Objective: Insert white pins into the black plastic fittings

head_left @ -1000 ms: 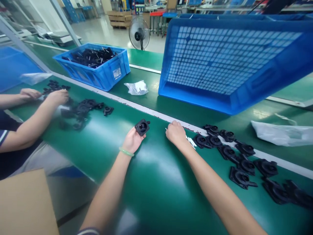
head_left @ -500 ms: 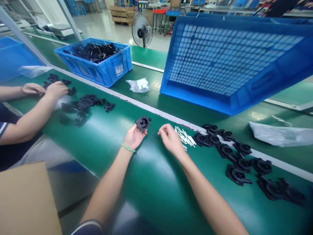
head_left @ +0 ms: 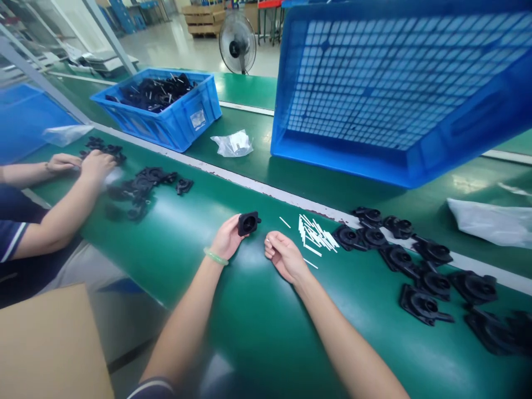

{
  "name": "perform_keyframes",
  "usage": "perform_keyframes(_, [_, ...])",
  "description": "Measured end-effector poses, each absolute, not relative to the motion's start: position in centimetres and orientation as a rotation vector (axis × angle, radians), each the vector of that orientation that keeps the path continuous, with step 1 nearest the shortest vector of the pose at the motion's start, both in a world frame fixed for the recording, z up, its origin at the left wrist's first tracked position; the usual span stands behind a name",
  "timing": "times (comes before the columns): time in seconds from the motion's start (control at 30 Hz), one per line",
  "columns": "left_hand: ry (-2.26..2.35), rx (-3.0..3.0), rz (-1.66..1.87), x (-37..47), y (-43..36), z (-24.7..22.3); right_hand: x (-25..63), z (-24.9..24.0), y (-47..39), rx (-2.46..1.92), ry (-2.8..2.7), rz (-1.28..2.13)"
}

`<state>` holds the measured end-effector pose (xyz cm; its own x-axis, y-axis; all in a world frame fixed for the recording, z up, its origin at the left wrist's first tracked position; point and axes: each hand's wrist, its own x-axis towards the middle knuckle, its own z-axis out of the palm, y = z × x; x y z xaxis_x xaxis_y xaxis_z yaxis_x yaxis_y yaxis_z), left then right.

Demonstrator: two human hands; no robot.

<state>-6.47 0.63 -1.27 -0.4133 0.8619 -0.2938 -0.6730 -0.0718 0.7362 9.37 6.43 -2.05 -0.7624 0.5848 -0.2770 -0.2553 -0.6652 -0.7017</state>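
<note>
Left hand (head_left: 226,239) held a black part (head_left: 248,223) in its fingers, lifted just above the green tabletop (head_left: 257,310), with the part's round opening turned toward the right hand. A green bracelet (head_left: 215,256) sat on the left wrist. Right hand (head_left: 285,257) lay palm up just beside the part, its fingers curled narrow; whether they pinched a pin could not be told. A loose heap of white pins (head_left: 316,237) lay on the tabletop just beyond the right hand, one stray pin (head_left: 285,222) apart from the heap toward the part. Right of the pins, a scatter of black parts (head_left: 411,266) ran along the tabletop toward the near right edge. A large blue crate (head_left: 386,94) stood tilted behind them, its grid bottom facing the camera. A clear bag (head_left: 492,221) lay at far right, another crumpled bag (head_left: 233,144) near the crate's left corner. A blue bin (head_left: 183,124) farther left was filled with black parts. At left, a co-worker's hands (head_left: 81,164) rested on the tabletop among another cluster of parts (head_left: 143,185). A fan (head_left: 236,44) stood on the floor behind, and a cardboard sheet (head_left: 45,343) filled the lower left corner.
</note>
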Motion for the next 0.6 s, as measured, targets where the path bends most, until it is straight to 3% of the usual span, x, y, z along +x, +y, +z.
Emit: perform_keyframes(0.6, [0.923, 0.258, 1.481, -5.2, 0.6, -1.3, 11.3, -1.5, 9.5, -0.524, -1.153, 2.463])
